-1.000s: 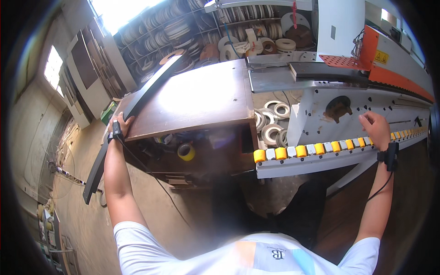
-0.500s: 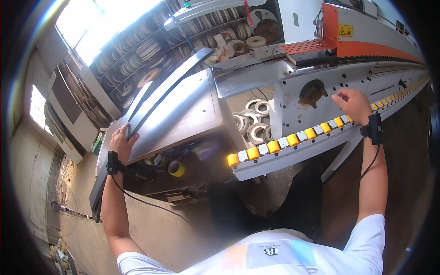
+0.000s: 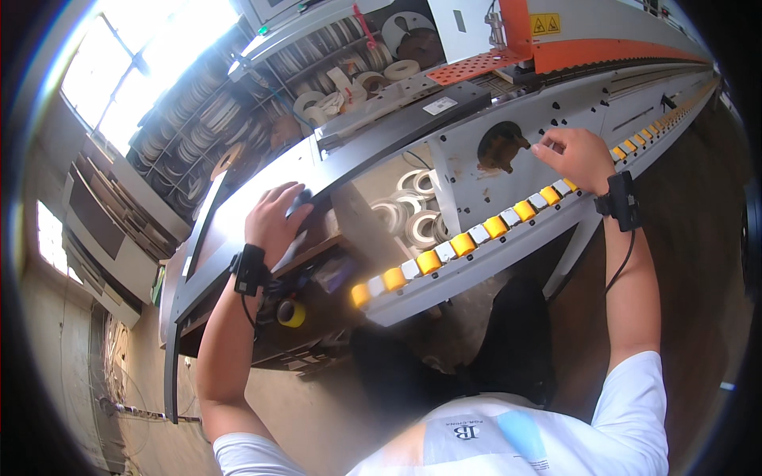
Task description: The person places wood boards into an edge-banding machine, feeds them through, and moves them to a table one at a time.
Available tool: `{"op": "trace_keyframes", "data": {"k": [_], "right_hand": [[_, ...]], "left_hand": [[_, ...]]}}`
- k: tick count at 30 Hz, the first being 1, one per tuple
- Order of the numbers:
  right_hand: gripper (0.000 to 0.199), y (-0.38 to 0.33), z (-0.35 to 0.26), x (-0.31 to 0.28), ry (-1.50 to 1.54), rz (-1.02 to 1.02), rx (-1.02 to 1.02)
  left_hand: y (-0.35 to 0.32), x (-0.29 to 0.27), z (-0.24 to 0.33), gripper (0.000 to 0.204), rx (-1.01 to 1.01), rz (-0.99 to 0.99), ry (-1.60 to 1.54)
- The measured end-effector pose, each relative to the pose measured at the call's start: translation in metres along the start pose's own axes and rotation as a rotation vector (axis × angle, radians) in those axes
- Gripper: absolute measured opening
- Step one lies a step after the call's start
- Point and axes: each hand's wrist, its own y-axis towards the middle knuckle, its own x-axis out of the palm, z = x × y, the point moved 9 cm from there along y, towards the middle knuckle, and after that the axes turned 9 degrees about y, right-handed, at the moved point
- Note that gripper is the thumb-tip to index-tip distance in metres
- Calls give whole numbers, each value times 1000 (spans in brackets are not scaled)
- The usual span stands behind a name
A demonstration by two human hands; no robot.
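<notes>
A long dark grey panel strip (image 3: 381,149) slants from the light-topped table (image 3: 230,213) onto the metal bed of the machine at the upper right. My left hand (image 3: 274,226) lies across the strip, fingers toward its far edge and thumb toward the near one, closed on it. A pale label sits near its far end. Beside the hand, a second dark strip (image 3: 205,222) lies on the table. My right hand (image 3: 578,159) is loosely curled above the roller rail (image 3: 476,252), near a brown metal part (image 3: 500,148). Nothing shows in its fingers.
Yellow and white rollers line the rail on my right. White tape rolls (image 3: 421,226) lie below the machine. Behind the table, a rack (image 3: 214,119) holds many banding rolls. Boards (image 3: 119,230) lean at the left wall. A yellow roll (image 3: 292,312) sits under the table.
The panel strip has swung down and right, so its far end lies along the machine bed. My left hand has moved right along with it. The whole view has shifted; my right hand stays curled.
</notes>
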Motion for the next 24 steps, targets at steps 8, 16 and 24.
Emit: {"op": "trace_keyframes", "data": {"k": [8,16,24], "right_hand": [[47,1,6,1,-22,26,0],[46,0,7,3,22,70,-41],[44,0,4,0,46,94,-60]], "left_hand": [[88,39,43,26,70,36,1],[129,56,54,28,80,-1,112],[134,60,54,29,35,29,134]]}}
